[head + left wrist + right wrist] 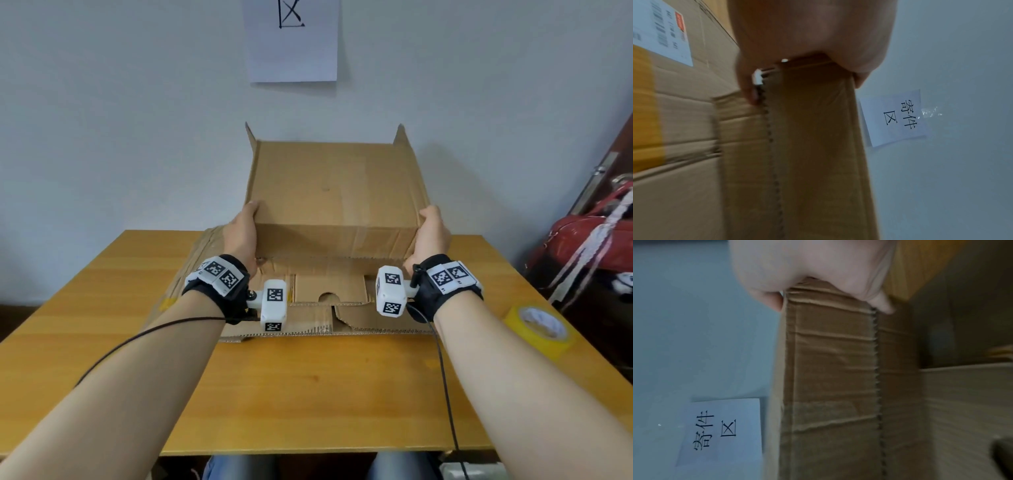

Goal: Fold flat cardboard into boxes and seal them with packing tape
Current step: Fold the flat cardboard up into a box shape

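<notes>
A brown cardboard box point(334, 192), half folded, stands tilted up on the wooden table point(308, 387), its big panel facing me and small flaps sticking up at the far corners. My left hand point(244, 229) grips its left edge with thumb on top; in the left wrist view the cardboard point(813, 129) runs out from under my palm, fingers point(748, 87) curled round the edge. My right hand point(432, 230) grips the right edge the same way, and the right wrist view has the cardboard point(830, 369) pinched in it. The slotted bottom flaps point(329, 291) lie flat on the table.
A roll of yellow packing tape point(538, 329) lies near the table's right edge. Flattened cardboard point(198, 253) with yellow tape and a shipping label point(661, 29) lies under the box at the left. A paper sign point(291, 39) hangs on the wall; red bags point(589, 240) stand at right.
</notes>
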The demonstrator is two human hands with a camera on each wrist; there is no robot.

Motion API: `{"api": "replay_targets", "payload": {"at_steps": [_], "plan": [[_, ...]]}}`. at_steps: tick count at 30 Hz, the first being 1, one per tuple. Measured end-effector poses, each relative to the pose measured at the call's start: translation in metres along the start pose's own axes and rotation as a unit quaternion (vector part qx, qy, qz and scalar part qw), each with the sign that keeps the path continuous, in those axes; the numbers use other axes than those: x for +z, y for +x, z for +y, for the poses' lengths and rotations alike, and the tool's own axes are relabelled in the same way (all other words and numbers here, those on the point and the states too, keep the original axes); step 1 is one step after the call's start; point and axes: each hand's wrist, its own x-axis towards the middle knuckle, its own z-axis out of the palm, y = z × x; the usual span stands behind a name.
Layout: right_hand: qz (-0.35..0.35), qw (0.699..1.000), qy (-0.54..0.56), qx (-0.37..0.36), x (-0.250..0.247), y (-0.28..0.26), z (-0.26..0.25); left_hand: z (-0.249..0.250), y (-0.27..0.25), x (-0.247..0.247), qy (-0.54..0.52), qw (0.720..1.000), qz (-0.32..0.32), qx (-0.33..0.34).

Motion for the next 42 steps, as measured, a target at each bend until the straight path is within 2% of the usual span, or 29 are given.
{"api": "replay_targets", "payload": {"at_steps": [4,7,11,15,17,23,28,31,37,39,42], "plan": [[-0.035,0.993,0.111,0.018,-0.01,-0.006,0.024,-0.011,-0.001,-0.014,-0.078,0.994,-0.012,0.081],[-0.055,0.988,0.143,0.009,-0.015,-0.006,0.048,-0.03,0.009,-0.034,-0.133,0.986,-0.039,0.094],[-0.044,0.999,-0.019,0.004,-0.027,-0.002,0.075,-0.059,0.022,-0.061,-0.116,0.991,-0.025,0.07],[-0.041,0.99,-0.135,0.002,-0.035,0.007,0.083,-0.071,0.03,-0.077,-0.061,0.996,-0.023,0.053],[-0.042,0.98,-0.194,-0.013,-0.031,0.008,0.083,-0.072,0.033,-0.078,-0.018,0.999,-0.002,0.047],[-0.066,0.964,-0.259,0.01,-0.023,0.002,0.067,-0.074,0.042,-0.081,0.113,0.992,0.045,0.029],[-0.048,0.963,-0.262,0.038,-0.021,-0.001,0.053,-0.057,0.031,-0.074,0.112,0.99,0.056,0.067],[-0.042,0.969,-0.245,-0.007,-0.02,-0.006,0.045,-0.041,0.021,-0.068,0.092,0.988,0.061,0.111],[-0.001,0.976,-0.163,-0.145,-0.012,-0.026,0.015,0.0,0.002,-0.056,0.022,0.978,0.057,0.2],[0.01,0.972,-0.122,-0.199,-0.007,-0.037,0.001,0.012,-0.005,-0.053,0.006,0.972,0.057,0.228],[-0.012,0.955,-0.1,-0.28,0.005,-0.054,-0.018,0.026,-0.013,-0.05,-0.002,0.965,0.061,0.256]]}}
